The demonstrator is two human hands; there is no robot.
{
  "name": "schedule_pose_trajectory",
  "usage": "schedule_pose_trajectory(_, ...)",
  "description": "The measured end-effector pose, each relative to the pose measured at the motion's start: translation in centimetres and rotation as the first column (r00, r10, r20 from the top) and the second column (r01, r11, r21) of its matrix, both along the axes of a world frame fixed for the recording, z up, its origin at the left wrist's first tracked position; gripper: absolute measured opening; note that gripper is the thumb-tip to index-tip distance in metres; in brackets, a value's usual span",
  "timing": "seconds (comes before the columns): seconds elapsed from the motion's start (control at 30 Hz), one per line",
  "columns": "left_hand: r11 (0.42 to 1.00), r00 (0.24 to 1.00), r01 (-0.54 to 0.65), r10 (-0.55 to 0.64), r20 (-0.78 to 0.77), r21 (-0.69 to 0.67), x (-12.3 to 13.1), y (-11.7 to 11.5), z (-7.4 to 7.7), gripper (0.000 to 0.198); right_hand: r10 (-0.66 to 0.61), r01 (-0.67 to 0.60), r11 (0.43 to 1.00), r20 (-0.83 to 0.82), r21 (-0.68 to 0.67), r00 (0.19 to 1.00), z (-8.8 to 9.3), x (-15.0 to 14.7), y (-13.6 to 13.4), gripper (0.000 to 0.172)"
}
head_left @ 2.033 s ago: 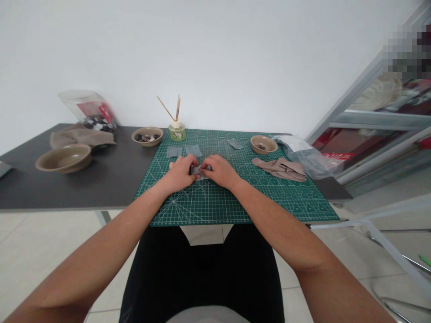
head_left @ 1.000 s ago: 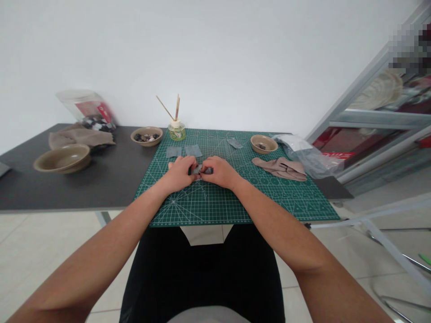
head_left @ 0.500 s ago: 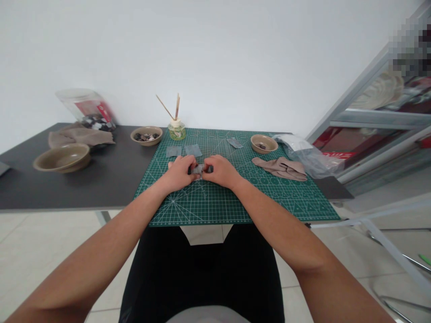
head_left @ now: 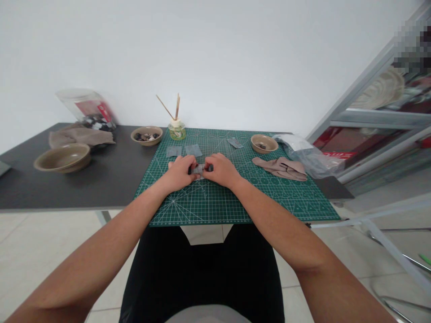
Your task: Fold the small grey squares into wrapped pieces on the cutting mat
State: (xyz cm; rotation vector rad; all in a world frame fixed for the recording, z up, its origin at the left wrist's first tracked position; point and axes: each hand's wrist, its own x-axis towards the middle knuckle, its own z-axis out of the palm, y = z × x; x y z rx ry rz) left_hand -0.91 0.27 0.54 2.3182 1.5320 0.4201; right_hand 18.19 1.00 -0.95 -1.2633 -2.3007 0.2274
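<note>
My left hand (head_left: 182, 171) and my right hand (head_left: 220, 170) meet over the green cutting mat (head_left: 215, 206). Between them is a small clear plastic bag (head_left: 198, 169), its two ends pinched by the fingers. Something dark shows at each end, mostly covered by my fingertips; I cannot make out what it is. Just beyond my left hand two flat clear bags (head_left: 193, 150) lie side by side. Farther back on the mat rests another small bag (head_left: 235, 142).
A bowl of pebbles (head_left: 147, 136) stands left of a reed diffuser (head_left: 177, 129). At the right are a bowl with a few dark stones (head_left: 264, 144), a brown cloth (head_left: 283, 169) and a large plastic bag (head_left: 308, 154). Far left are a bowl (head_left: 62, 159), a cloth (head_left: 81, 134) and a clear jar (head_left: 85, 107).
The right fingers have shifted slightly on the small bag. Otherwise both hands and the things on the table stay where they were.
</note>
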Motion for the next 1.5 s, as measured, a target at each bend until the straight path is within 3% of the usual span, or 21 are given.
schedule_pose_trajectory(0.2,1.0,1.0,0.008,-0.008,-0.009,0.014,-0.03,-0.03,-0.08,0.027,0.218,-0.219,0.975,-0.022,-0.042,0.976,-0.11,0.24,0.26,0.008)
schedule_pose_trajectory(0.47,1.0,1.0,0.002,-0.002,0.009,-0.005,0.02,-0.06,0.02,0.028,0.021,-0.022,0.999,0.018,0.024,1.0,-0.3,-0.18,0.21,0.011)
schedule_pose_trajectory(0.53,1.0,1.0,0.005,-0.005,0.007,-0.004,0.01,-0.03,0.03,0.027,0.031,-0.032,0.999,0.033,0.032,0.999,-0.22,-0.11,0.08,0.013)
schedule_pose_trajectory(0.73,1.0,1.0,0.021,-0.02,-0.017,0.021,0.0,0.08,-0.18,0.026,0.216,-0.215,0.976,0.004,-0.018,0.976,-0.12,0.07,0.21,0.007)
schedule_pose_trajectory(1.0,1.0,1.0,0.005,-0.005,0.004,0.0,0.08,-0.05,0.04,0.027,0.02,-0.021,0.999,0.058,0.025,0.998,-0.2,-0.17,0.28,0.009)
schedule_pose_trajectory(1.3,1.0,1.0,0.008,-0.008,-0.024,0.012,0.07,0.01,0.07,0.024,0.169,-0.17,0.985,0.081,0.008,0.982,0.0,0.02,-0.05,0.01)
schedule_pose_trajectory(1.5,1.0,1.0,0.01,-0.01,0.002,0.003,-0.07,0.05,-0.03,0.026,0.045,-0.046,0.999,0.084,0.01,0.995,0.14,-0.27,0.06,0.01)
